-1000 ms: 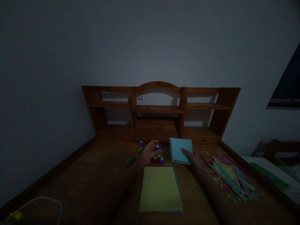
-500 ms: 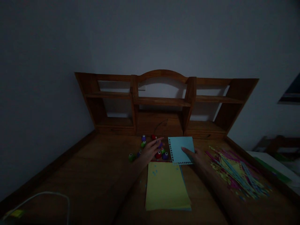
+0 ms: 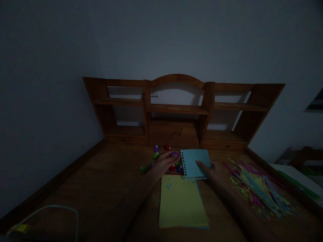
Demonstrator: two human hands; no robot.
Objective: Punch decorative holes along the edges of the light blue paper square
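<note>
The scene is dim. My right hand (image 3: 213,169) grips a light blue paper square (image 3: 194,161) with punched holes along its left and bottom edges, thumb on top. My left hand (image 3: 164,163) is closed on a small purple punch (image 3: 173,154) right at the blue sheet's left edge. Around that hand lie several small punches: green ones (image 3: 144,168), a purple one (image 3: 156,148), red ones (image 3: 167,147). A stack of yellow paper (image 3: 182,201) lies just in front of both hands on the wooden desk (image 3: 106,188).
A heap of coloured punched paper strips (image 3: 257,188) covers the desk's right side. A wooden shelf unit (image 3: 176,109) stands at the back against the wall. A white cable (image 3: 50,211) loops at the near left corner. Other furniture with papers sits at far right.
My left hand has moved right with the purple punch up to the blue sheet's edge. My right hand has kept hold of the sheet. The camera shifted slightly.
</note>
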